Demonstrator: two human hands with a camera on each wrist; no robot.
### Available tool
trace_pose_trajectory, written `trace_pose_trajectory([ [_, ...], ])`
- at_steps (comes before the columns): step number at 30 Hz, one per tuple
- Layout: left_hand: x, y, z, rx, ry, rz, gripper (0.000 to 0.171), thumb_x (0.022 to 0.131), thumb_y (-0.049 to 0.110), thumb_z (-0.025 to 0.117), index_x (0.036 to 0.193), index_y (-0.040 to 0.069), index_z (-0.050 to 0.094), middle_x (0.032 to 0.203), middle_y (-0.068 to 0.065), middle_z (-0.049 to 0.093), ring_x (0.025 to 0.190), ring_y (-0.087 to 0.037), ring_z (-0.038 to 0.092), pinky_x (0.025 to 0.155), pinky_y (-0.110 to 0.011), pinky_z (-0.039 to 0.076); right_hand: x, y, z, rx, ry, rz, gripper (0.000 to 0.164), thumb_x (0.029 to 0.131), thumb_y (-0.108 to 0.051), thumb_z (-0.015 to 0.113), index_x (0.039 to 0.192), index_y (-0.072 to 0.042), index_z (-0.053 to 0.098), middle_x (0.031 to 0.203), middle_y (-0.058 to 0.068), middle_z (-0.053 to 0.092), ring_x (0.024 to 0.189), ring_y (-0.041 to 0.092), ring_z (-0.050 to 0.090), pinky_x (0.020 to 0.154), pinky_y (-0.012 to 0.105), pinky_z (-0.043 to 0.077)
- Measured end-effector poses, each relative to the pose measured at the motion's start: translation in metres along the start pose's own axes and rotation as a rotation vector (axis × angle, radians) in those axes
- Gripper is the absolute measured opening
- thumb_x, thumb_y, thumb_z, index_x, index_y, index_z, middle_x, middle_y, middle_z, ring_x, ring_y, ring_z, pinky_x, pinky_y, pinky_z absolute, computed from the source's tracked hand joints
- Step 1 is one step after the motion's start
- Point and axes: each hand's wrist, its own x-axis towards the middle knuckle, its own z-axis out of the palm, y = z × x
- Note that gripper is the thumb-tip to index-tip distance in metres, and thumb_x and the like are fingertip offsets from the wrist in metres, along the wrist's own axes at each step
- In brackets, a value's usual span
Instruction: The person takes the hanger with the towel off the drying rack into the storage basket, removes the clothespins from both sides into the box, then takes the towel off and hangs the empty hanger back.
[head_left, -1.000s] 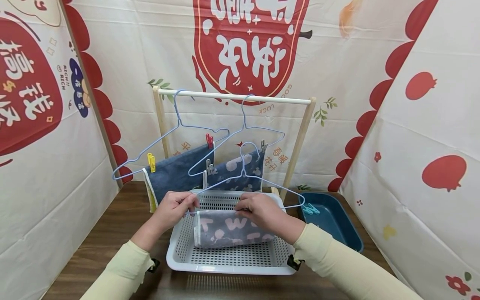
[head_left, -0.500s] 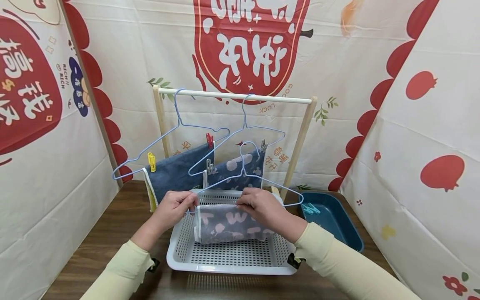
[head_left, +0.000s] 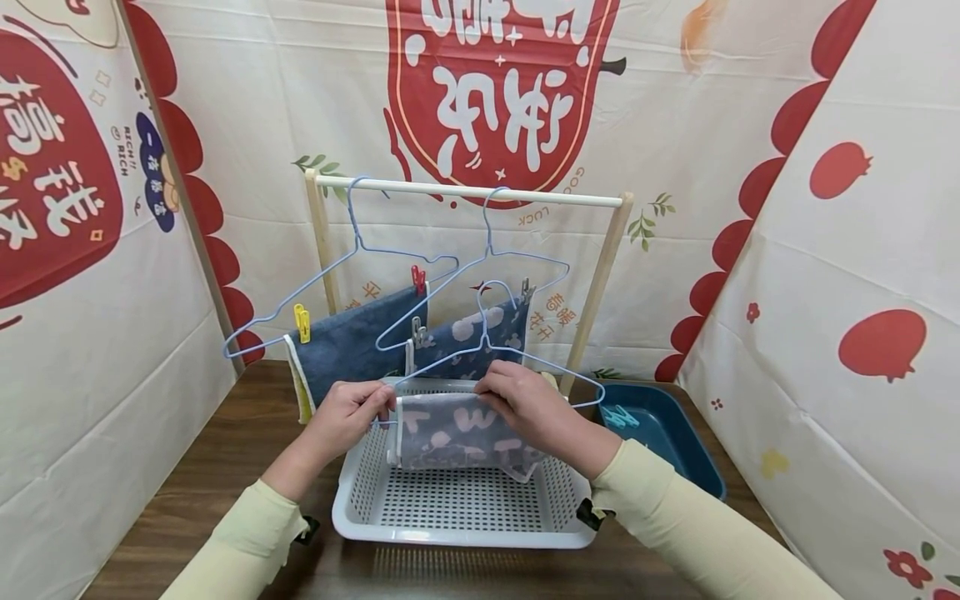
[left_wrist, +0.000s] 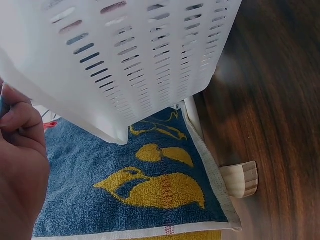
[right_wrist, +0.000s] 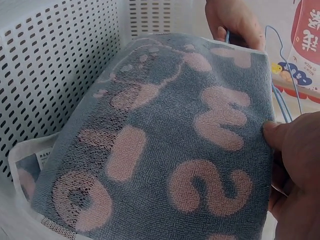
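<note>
My left hand grips the lower left corner of a blue wire hanger, held over the white basket. A grey-blue towel with pink letters lies folded over the hanger's bottom bar. My right hand pinches the towel's top edge; in the right wrist view the thumb lies on the near face, the other fingers behind. Below the towel is the white perforated basket. In the left wrist view, my left hand shows only in part, beside a hanging blue towel with yellow figures.
Behind the basket stands a wooden rack bearing two hangers. A dark blue towel hangs there by yellow and red clips, a patterned towel by grey clips. At right sits a teal tray holding light-blue clips.
My right hand has risen a little, drawing the towel upward; its top and lower edges now sit higher over the basket. My left hand stays in place on the hanger.
</note>
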Motion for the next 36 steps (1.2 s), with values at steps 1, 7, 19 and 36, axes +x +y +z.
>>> trace_pose_trajectory([
  [1, 0.0, 0.0, 0.0, 0.0, -0.001, -0.004, 0.028, 0.112, 0.002, 0.061, 0.092, 0.011, 0.077, 0.078, 0.003, 0.07, 0.07, -0.017, 0.065, 0.061, -0.029, 0.055, 0.0, 0.0, -0.001, -0.002, 0.011, -0.007, 0.015, 0.1, -0.005, 0.082, 0.111, -0.014, 0.077, 0.105, -0.004, 0.068, 0.095, 0.012, 0.066, 0.082, 0.032, 0.06],
  [7, -0.001, 0.0, 0.001, 0.004, 0.003, -0.001, 0.029, 0.112, 0.001, 0.061, 0.091, 0.013, 0.077, 0.077, 0.005, 0.07, 0.069, -0.016, 0.065, 0.059, -0.029, 0.054, 0.002, 0.0, -0.006, 0.01, 0.066, -0.035, 0.014, 0.1, -0.004, 0.083, 0.109, -0.013, 0.078, 0.102, -0.003, 0.068, 0.091, 0.012, 0.065, 0.079, 0.031, 0.059],
  [19, 0.002, 0.002, 0.001, -0.008, -0.004, -0.016, 0.028, 0.113, 0.004, 0.061, 0.096, 0.015, 0.08, 0.08, 0.002, 0.073, 0.072, -0.019, 0.066, 0.063, -0.029, 0.055, 0.01, 0.0, -0.023, 0.046, 0.126, -0.033, 0.011, 0.101, -0.003, 0.081, 0.108, -0.011, 0.078, 0.101, -0.002, 0.067, 0.091, 0.013, 0.064, 0.079, 0.031, 0.059],
  [36, 0.001, 0.005, 0.001, 0.005, 0.009, -0.01, 0.028, 0.112, 0.003, 0.062, 0.093, 0.013, 0.079, 0.079, 0.002, 0.071, 0.072, -0.021, 0.066, 0.062, -0.028, 0.054, 0.013, 0.001, -0.032, 0.058, 0.202, -0.067, 0.01, 0.1, -0.002, 0.082, 0.105, -0.01, 0.078, 0.099, -0.001, 0.068, 0.088, 0.014, 0.064, 0.076, 0.032, 0.058],
])
